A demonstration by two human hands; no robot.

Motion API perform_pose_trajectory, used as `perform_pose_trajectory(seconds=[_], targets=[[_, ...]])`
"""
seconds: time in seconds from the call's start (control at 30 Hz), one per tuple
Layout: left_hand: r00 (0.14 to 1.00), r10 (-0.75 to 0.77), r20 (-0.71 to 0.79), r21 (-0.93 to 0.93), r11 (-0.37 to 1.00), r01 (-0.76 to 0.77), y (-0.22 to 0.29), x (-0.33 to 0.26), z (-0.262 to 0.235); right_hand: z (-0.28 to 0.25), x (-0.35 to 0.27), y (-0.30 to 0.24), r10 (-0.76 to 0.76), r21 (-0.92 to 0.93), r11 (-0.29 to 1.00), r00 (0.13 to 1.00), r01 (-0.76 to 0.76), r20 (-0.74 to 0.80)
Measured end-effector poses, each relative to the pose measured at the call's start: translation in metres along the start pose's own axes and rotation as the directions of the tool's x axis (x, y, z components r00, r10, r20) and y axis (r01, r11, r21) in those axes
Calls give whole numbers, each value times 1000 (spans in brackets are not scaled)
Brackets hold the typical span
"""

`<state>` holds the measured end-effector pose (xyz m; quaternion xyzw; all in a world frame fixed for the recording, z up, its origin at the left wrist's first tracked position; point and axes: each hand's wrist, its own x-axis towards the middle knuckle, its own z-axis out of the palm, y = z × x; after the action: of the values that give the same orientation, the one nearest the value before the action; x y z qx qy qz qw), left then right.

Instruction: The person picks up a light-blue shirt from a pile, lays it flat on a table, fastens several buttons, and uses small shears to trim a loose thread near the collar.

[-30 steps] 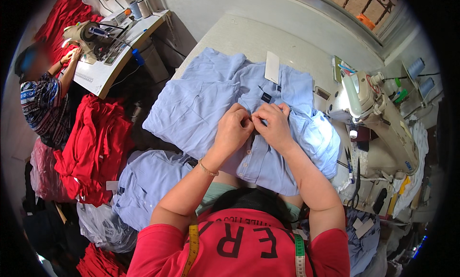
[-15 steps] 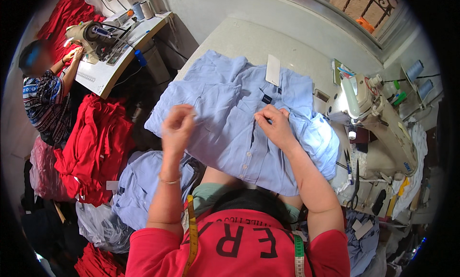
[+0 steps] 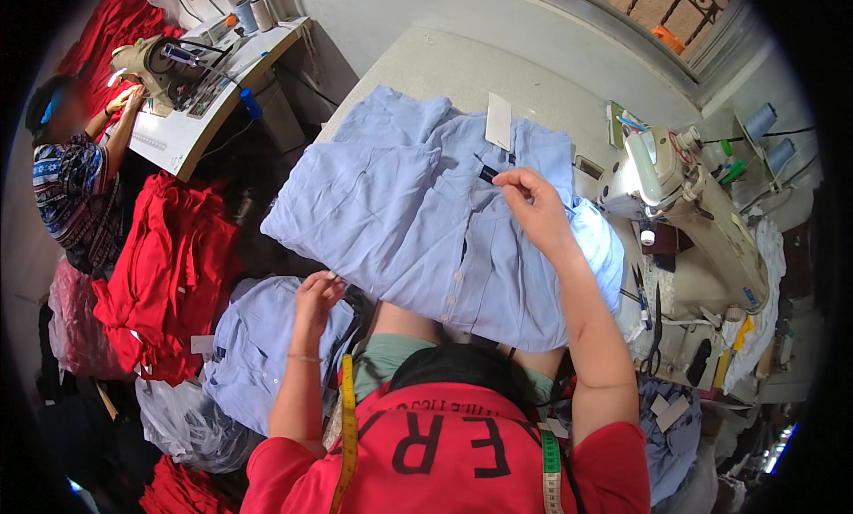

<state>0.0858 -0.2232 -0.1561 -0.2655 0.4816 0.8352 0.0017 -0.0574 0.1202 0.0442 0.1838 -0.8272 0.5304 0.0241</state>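
A light blue button-up shirt (image 3: 391, 203) lies spread over the white table in front of me, its near edge hanging toward my lap. A white card tag (image 3: 498, 121) rests on its upper part, above a small dark label (image 3: 488, 173). My left hand (image 3: 317, 302) is at the shirt's near left edge, its curled fingertips closed on the cloth there. Over the upper right part of the shirt, beside the dark label, my right hand (image 3: 538, 210) has thumb and fingers pinched together. What sits between those fingertips is too small to make out.
A sewing machine (image 3: 697, 212) stands at the right, with black scissors (image 3: 655, 336) near it. Red garments (image 3: 164, 283) and another light blue shirt (image 3: 267, 354) are piled at the left. A person (image 3: 80, 176) works at another sewing machine (image 3: 155, 70), far left.
My left hand has come down and toward me, from above the shirt to its near left edge. My right hand has shifted slightly up and right, close to the dark label.
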Motion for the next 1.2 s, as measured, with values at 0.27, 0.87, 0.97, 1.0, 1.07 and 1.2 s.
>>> perform_pose_trajectory(seconds=[0.27, 0.87, 0.97, 1.0, 1.07, 1.2], targets=[[986, -58, 156, -336, 936, 108, 4, 32, 88, -29, -76, -32, -100, -271, 958, 995, 99, 10], [867, -173, 468, 835, 409, -369, 60, -54, 46, 16, -127, -37, -142, -252, 953, 982, 170, 125], [749, -23, 663, 692, 402, -600, 100, -106, 93, 30, -99, -23, -190, -301, 929, 975, 216, 114], [648, 105, 754, 560, 413, -718, 103, -115, 109, 29, -86, -20, -184, -310, 926, 975, 215, 128], [390, 260, 883, 375, 107, -921, 104, -124, 147, 29, -68, -16, -176, -356, 906, 969, 227, 172], [413, 202, 888, 437, -94, -894, 75, -122, 184, 24, -52, -3, -148, -530, 818, 972, 225, 184]])
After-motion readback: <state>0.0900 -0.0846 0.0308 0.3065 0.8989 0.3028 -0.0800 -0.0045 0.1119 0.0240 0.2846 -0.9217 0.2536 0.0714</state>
